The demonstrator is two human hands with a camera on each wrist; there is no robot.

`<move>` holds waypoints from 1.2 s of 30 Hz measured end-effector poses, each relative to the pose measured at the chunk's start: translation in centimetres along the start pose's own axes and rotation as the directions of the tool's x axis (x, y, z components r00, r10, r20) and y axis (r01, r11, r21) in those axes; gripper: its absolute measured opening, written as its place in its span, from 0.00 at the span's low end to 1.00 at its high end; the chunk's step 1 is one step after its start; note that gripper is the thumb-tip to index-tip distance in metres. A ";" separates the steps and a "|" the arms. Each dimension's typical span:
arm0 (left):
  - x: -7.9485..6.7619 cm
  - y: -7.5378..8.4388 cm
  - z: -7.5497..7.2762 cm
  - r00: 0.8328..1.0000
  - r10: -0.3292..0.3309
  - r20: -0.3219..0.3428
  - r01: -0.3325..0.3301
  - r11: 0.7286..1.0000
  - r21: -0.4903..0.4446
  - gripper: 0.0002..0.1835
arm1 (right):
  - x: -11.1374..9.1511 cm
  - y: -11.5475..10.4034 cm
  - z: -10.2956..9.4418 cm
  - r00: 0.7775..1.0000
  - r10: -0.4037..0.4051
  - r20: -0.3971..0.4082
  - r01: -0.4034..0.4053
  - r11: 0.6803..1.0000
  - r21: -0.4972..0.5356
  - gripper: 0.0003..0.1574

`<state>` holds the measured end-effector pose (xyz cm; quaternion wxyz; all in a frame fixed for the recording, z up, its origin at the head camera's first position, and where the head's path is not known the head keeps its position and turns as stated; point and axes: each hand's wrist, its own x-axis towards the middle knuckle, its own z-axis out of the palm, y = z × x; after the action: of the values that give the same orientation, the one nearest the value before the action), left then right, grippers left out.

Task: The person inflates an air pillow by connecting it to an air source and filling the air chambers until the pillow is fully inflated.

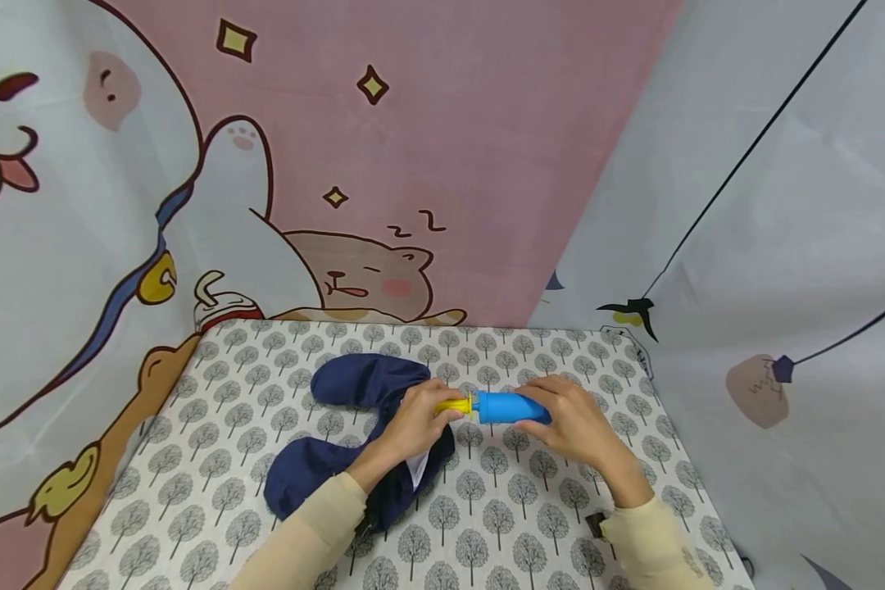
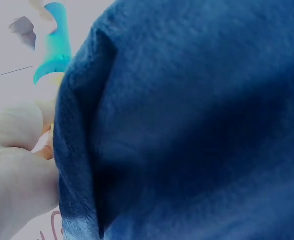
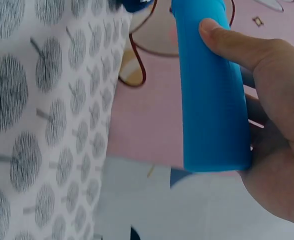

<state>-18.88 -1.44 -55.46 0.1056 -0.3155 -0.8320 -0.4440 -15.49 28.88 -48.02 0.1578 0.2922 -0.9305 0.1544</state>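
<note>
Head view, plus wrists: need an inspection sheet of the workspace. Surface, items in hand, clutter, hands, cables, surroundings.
Surface: tree-print cloth, light ground.
Items in hand: blue cylinder, with yellow part at its left end; whether joined, can't tell.
Clutter: navy fabric item, partly hidden by the left hand; small dark object beside the right sleeve, unidentified.
Hands: left pinches yellow part; right hand grips blue cylinder.
Cables: nothing seen for certain.
Surroundings: cartoon-printed backdrop.
</note>
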 end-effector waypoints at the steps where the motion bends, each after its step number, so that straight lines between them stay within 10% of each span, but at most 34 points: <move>1: 0.0 0.1 -0.1 1.000 0.001 0.005 -0.001 1.000 0.004 0.15 | -0.2 0.3 -0.2 1.000 0.011 0.007 -0.011 1.000 0.008 0.35; 21: 0.1 1.7 -1.6 0.998 -0.022 0.050 0.019 0.997 0.074 0.15 | -5.4 6.8 -5.1 0.988 0.152 0.026 -0.154 0.985 0.075 0.34; 36: -0.2 0.7 -0.3 1.000 -0.004 -0.003 0.004 1.000 0.005 0.14 | -2.9 3.4 -3.2 0.997 0.052 -0.056 -0.050 0.998 0.041 0.33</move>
<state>-18.32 -1.56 -54.93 0.1068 -0.3131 -0.8336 -0.4423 -14.59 34.20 -46.91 0.1743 0.2669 -0.9296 0.1850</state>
